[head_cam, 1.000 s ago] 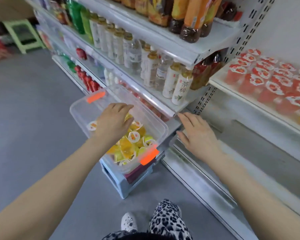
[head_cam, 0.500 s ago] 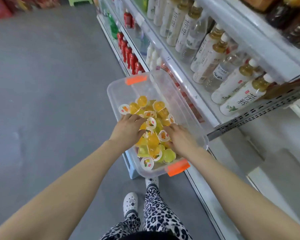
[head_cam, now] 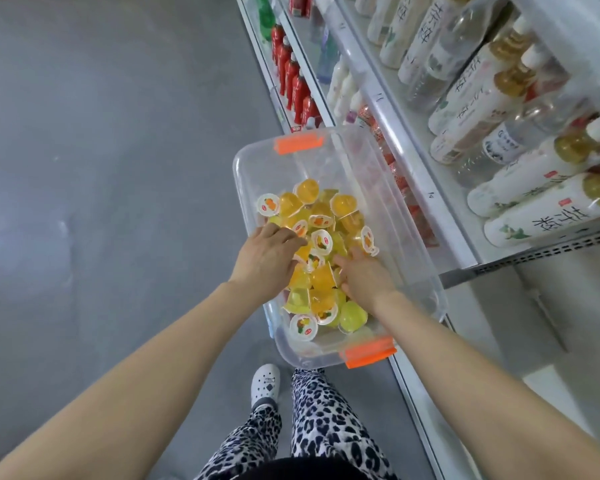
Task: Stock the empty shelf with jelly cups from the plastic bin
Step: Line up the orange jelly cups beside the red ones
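Both my hands are in the bin (head_cam: 326,161), on the cups (head_cam: 343,206) piled at its near end. Left hand (head_cam: 267,258): fingers curled round cups. Right hand (head_cam: 364,277): resting on cups, fingers buried; grip cannot be told.

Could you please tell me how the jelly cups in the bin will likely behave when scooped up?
The cups look small, so probably light singly. Their domed, glossy bodies lie tumbled every way in the bin, so they likely roll and slip. Peel-off lids may tear if squeezed hard.
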Tool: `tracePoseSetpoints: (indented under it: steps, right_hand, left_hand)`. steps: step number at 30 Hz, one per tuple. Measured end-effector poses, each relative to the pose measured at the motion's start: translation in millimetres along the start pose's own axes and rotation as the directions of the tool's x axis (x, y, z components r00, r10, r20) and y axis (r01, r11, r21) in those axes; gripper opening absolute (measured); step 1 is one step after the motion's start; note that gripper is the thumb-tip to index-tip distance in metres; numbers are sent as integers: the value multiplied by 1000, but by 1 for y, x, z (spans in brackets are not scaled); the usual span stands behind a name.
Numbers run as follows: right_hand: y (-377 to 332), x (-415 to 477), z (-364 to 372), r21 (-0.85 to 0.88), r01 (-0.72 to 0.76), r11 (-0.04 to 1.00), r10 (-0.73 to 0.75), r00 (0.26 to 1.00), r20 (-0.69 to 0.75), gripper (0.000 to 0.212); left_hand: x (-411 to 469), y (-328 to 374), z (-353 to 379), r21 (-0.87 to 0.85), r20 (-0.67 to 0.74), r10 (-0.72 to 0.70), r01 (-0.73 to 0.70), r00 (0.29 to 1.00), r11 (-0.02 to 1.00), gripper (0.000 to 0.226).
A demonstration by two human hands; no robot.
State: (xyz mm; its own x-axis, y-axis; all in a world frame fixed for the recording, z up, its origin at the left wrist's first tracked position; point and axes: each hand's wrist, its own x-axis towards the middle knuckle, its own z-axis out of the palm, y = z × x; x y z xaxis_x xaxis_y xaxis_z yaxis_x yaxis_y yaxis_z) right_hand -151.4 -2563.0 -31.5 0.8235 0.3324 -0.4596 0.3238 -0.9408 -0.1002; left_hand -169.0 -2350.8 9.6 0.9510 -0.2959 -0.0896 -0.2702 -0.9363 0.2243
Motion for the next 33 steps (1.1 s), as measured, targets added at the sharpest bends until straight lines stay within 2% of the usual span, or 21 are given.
tracePoseSetpoints:
  steps: [2, 7, 11, 15, 19, 22, 25, 29, 33]
  right_hand:
    - [2, -8, -8, 63, -36, 997, 39, 999, -32, 43]
    - [14, -45, -37, 154, -85, 984, 117, 970, -213, 60]
    - [28, -72, -51, 219, -44, 975, 119, 933, -340, 52]
    - [34, -92, -57, 264, -50, 963, 167, 883, -439, 49]
    - [35, -107, -56, 338, -49, 940, 220, 842, -492, 52]
    - [35, -124, -56, 407, -75, 911, 296, 805, -514, 57]
    - [35, -143, -59, 484, -81, 871, 370, 757, -539, 53]
    - [37, -175, -62, 535, -114, 837, 459, 679, -573, 41]
    - [44, -215, -63, 556, -135, 820, 519, 583, -625, 36]
  left_hand:
    - [4, 4, -2, 58, 61, 6, -10, 998, 998, 42]
    - [30, 31, 12, 127, 275, 57, -95, 960, 987, 45]
    - [43, 53, 35, 152, 457, 95, -183, 884, 971, 57]
    - [45, 57, 51, 222, 500, 89, -226, 861, 948, 59]
    - [44, 52, 57, 180, 484, 87, -196, 871, 964, 54]
    - [42, 52, 51, 38, 433, 61, -86, 900, 996, 50]
    - [38, 59, 33, -113, 310, 53, -18, 949, 993, 48]
    - [27, 76, -5, -302, 134, 127, -82, 983, 950, 50]
    - [11, 107, -41, -541, -13, 235, -205, 972, 816, 43]
